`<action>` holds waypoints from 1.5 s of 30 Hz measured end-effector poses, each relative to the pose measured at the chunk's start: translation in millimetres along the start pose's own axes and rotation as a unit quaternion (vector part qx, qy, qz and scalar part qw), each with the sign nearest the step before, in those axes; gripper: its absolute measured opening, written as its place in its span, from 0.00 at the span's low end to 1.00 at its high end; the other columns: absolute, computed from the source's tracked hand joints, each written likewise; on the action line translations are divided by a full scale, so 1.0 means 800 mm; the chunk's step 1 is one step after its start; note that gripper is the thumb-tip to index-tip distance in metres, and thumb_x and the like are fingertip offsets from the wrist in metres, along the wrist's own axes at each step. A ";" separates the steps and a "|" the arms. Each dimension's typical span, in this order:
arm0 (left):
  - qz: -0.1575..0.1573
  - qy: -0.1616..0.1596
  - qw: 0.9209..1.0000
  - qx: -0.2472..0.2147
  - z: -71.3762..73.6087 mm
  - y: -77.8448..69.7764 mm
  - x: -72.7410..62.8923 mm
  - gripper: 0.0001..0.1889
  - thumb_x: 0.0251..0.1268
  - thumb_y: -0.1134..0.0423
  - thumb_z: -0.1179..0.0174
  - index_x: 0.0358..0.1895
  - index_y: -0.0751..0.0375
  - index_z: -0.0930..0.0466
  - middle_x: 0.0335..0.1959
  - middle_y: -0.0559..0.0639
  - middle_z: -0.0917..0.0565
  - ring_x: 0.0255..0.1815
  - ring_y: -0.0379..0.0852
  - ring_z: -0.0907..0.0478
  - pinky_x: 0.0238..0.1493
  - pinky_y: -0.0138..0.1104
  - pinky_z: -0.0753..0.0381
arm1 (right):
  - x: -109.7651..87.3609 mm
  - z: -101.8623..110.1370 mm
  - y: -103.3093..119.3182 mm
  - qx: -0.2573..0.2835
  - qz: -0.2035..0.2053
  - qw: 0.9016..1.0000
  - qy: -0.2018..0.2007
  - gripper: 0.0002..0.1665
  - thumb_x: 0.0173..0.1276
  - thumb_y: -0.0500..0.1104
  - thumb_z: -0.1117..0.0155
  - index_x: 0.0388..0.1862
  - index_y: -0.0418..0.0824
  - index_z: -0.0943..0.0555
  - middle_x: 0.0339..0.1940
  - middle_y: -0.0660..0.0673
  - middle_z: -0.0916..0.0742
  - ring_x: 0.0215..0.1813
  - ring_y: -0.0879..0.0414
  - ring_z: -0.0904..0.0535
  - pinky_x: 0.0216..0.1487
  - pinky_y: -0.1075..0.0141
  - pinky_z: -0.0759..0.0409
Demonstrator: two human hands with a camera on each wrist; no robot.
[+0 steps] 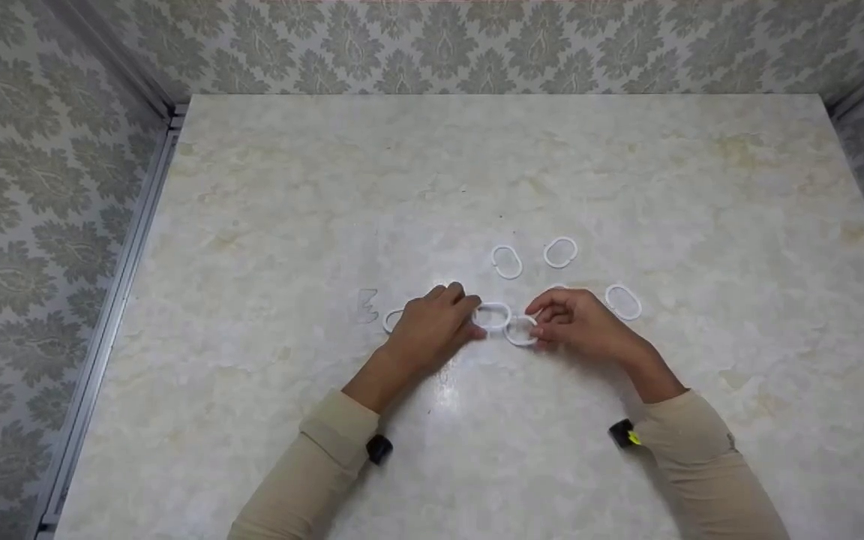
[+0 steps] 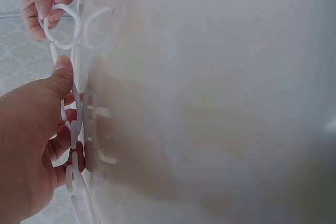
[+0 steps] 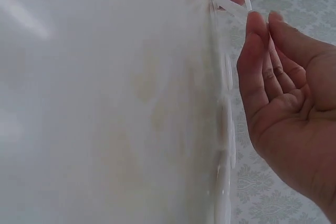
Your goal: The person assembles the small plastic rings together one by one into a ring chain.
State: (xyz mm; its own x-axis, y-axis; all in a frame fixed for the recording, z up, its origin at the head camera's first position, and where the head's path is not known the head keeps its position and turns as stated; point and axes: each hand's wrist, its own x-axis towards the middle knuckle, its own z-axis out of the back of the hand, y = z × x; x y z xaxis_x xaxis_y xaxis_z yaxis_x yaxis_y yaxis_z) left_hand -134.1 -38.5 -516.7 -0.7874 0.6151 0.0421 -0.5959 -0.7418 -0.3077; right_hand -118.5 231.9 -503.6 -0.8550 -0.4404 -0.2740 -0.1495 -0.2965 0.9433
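My left hand [image 1: 436, 326] pinches a white oval plastic ring [image 1: 493, 305] between thumb and fingers. More linked rings [image 2: 77, 184] of the same chain run under that hand, and one end ring [image 1: 391, 321] shows past its far side. Hooked through the pinched ring is another white ring [image 1: 520, 344], whose right side my right hand [image 1: 578, 326] pinches between thumb and index finger. In the left wrist view this ring [image 2: 79, 27] stands up as a loop above the left thumb. The palm of the right hand [image 3: 294, 93] faces its wrist camera, other fingers loosely bent.
Loose white rings lie beyond the hands: one [image 1: 507, 262] and another [image 1: 561, 253] farther back, one [image 1: 623, 302] right of the right hand. Another ring [image 1: 558, 286] is partly hidden behind that hand. A clear jagged piece [image 1: 367, 306] lies at left on the marbled table [image 1: 327, 180].
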 end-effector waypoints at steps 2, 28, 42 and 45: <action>0.001 0.002 1.000 0.000 0.001 0.000 0.000 0.22 0.73 0.41 0.44 0.58 0.51 0.21 0.42 0.49 0.21 0.42 0.47 0.23 0.36 0.41 0.20 | 0.000 -0.003 0.001 -0.001 0.003 1.000 0.003 0.18 0.67 0.30 0.34 0.53 0.21 0.23 0.34 0.49 0.14 0.34 0.65 0.14 0.39 0.71 0.15; -0.006 -0.002 1.000 0.003 -0.001 0.002 0.001 0.22 0.73 0.41 0.45 0.58 0.51 0.22 0.42 0.48 0.22 0.41 0.47 0.22 0.36 0.41 0.19 | 0.011 -0.045 0.015 0.000 0.024 1.000 0.012 0.14 0.68 0.34 0.32 0.48 0.24 0.18 0.34 0.50 0.16 0.33 0.66 0.17 0.35 0.73 0.18; -0.008 -0.009 1.000 0.008 -0.001 0.001 0.000 0.21 0.72 0.42 0.43 0.57 0.52 0.21 0.41 0.49 0.21 0.41 0.47 0.21 0.36 0.40 0.19 | 0.020 -0.057 0.017 0.021 0.042 0.999 0.000 0.15 0.70 0.35 0.33 0.48 0.24 0.18 0.32 0.53 0.13 0.30 0.64 0.14 0.31 0.73 0.21; -0.008 -0.011 1.000 0.007 -0.001 0.001 -0.001 0.22 0.72 0.41 0.43 0.56 0.52 0.21 0.41 0.49 0.22 0.40 0.47 0.21 0.35 0.40 0.19 | 0.022 -0.057 0.018 0.025 0.043 0.999 -0.012 0.15 0.70 0.35 0.34 0.49 0.24 0.18 0.33 0.50 0.13 0.31 0.65 0.15 0.33 0.73 0.20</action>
State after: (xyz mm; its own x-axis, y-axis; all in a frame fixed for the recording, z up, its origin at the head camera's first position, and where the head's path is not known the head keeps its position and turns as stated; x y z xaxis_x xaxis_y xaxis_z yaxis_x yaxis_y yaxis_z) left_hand -133.9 -39.3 -517.9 -0.7806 0.6212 0.0683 -0.6109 -0.7354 -0.2934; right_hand -113.1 181.1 -503.5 -0.8778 -0.4410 -0.1872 -0.0987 -0.2160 0.9714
